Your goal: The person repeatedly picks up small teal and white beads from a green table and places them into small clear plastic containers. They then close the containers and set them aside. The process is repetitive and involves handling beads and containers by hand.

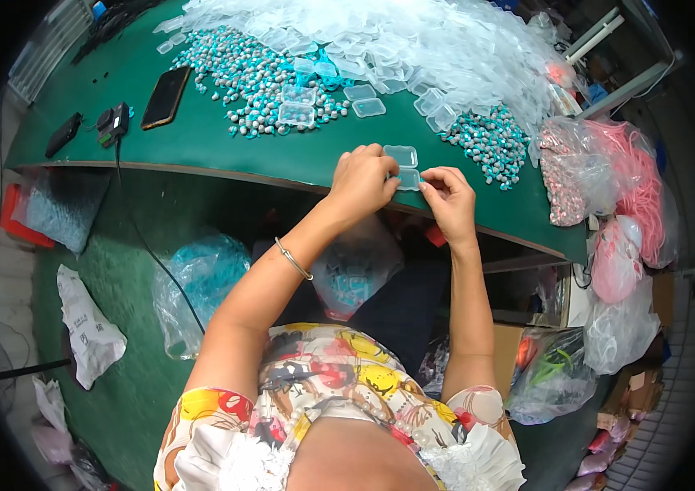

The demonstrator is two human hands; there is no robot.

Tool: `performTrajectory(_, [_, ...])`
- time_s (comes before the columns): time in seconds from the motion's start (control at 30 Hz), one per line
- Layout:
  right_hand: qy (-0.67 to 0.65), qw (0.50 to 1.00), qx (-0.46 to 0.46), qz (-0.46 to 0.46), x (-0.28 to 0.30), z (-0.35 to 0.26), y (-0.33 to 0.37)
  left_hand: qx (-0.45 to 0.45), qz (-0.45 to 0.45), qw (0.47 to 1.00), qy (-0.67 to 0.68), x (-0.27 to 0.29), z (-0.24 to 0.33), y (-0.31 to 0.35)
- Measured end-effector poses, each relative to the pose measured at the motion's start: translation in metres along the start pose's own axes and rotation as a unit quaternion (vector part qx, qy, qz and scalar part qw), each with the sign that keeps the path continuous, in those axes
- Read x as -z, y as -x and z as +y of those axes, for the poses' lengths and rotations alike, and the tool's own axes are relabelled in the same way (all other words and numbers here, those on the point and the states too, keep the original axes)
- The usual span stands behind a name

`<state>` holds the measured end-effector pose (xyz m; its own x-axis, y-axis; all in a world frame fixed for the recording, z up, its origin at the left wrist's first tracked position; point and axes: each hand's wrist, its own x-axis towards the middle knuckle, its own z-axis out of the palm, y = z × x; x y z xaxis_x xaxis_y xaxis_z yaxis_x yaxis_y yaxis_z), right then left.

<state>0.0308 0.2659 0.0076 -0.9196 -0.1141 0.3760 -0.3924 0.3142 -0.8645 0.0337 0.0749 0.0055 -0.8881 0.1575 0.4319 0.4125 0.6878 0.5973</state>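
A small clear plastic box (401,155) lies with its hinged lid folded back near the front edge of the green table. My left hand (362,182) is closed at the box's left side, its fingertips gripping the near half. At the right side of the box, my right hand (451,201) pinches thumb against forefinger. A speck of blue shows by those fingertips; what they hold is too small to name. Beyond my hands lie more open clear boxes (368,107) and a wide spread of small grey-and-blue pieces (237,78).
A big heap of clear plastic boxes (446,41) covers the table's far side. A smaller pile of grey-and-blue pieces (488,143) sits to the right, beside bags of pink cords (634,176). On the left are a phone (166,96) and a small black device with a cable (113,124).
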Motion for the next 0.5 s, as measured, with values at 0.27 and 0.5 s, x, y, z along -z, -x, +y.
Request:
performTrajectory(0.27, [0.195, 0.965, 0.177, -0.014, -0.023, 0.001, -0.015, -0.011, -0.004, 0.998, -0.066, 0.004, 0.002, 0.001])
performTrajectory(0.5, [0.177, 0.97, 0.125, -0.111, -0.018, -0.004, -0.027, -0.099, 0.045, 0.994, -0.023, 0.01, -0.013, 0.007])
